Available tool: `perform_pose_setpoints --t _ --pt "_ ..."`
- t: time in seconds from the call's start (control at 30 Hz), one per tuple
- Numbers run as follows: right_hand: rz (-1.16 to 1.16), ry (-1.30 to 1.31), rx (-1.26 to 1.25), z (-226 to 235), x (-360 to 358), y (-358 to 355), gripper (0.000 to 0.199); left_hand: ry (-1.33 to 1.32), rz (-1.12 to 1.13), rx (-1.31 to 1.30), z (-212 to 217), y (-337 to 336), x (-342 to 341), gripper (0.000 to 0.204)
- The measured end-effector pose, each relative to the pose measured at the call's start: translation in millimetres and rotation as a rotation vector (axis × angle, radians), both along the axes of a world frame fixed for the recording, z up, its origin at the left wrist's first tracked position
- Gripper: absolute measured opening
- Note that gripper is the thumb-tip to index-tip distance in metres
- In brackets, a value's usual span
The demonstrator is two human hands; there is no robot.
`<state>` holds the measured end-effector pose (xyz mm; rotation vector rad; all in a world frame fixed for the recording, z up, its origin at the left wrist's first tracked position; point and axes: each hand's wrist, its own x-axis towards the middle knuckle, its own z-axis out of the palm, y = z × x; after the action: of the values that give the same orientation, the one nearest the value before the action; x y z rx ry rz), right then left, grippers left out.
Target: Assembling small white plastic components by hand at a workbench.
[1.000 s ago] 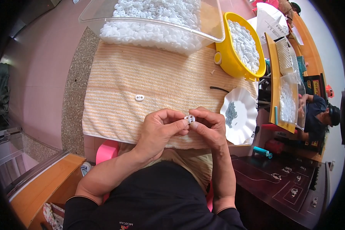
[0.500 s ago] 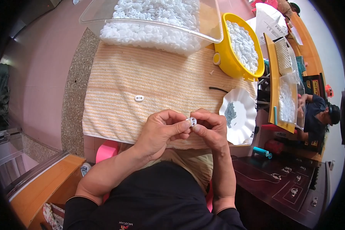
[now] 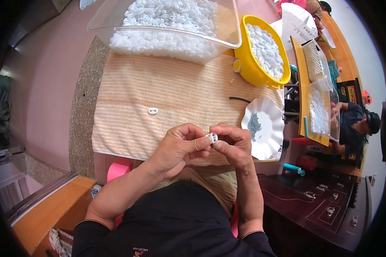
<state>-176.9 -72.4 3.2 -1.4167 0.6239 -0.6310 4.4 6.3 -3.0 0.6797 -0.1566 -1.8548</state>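
Between my two hands, over the near edge of the towel, is a small white two-hole cord lock (image 3: 213, 137). My left hand (image 3: 185, 144) pinches its left side with thumb and forefinger, and these cover part of it. From the right, the thumb and forefinger of my right hand (image 3: 232, 143) close on the same piece, its holes facing up. A similar white cord lock (image 3: 153, 111) lies alone on the striped towel (image 3: 128, 92), ahead and to the left. To the right of my hands sits a white scalloped plate (image 3: 271, 132) with a pile of tiny grey pieces (image 3: 254, 125).
At the far side stands a clear bin (image 3: 193, 36) full of white plastic parts. Beside it, a yellow tub (image 3: 244, 55) holds more. A thin black stick (image 3: 240, 99) lies near the plate. Another person (image 3: 356, 128) sits at a table on the right.
The whole view has shifted slightly, so the bin, tub and plate appear a little farther left. Both hands keep their pinch on the cord lock, which is tilted slightly differently.
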Motion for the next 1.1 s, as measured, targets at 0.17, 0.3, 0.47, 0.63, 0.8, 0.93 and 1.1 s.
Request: perform_pose_setpoints --t 0.17,0.3,0.47,0.63,0.8,0.93,1.1 --pt "0.0 -0.034 0.005 -1.9 1.5 0.4 0.034 0.03 -0.013 -0.009 1.7 0.1 1.4 0.011" --pt "-0.049 -0.054 -0.128 1.8 9.1 2.8 0.03 0.073 -0.033 -0.053 1.1 0.4 1.9 0.01" --pt "-0.063 -0.041 -0.121 5.0 12.1 4.9 0.029 0.051 -0.017 -0.094 -0.9 1.7 0.7 0.01" --pt "0.007 -0.072 -0.134 6.4 10.9 6.6 0.031 0.039 0.002 -0.109 2.7 3.3 -1.6 0.009" --pt "0.013 -0.052 -0.146 10.4 8.2 8.5 0.031 0.063 0.025 -0.124 2.1 5.6 -4.4 0.01" --pt "0.025 0.006 -0.189 10.6 7.7 11.5 0.03 0.077 0.039 -0.128 1.4 6.8 -7.8 0.01" --pt "0.02 0.021 -0.17 12.3 7.7 10.8 0.03 0.066 0.027 -0.135 2.0 4.2 -4.8 0.009"
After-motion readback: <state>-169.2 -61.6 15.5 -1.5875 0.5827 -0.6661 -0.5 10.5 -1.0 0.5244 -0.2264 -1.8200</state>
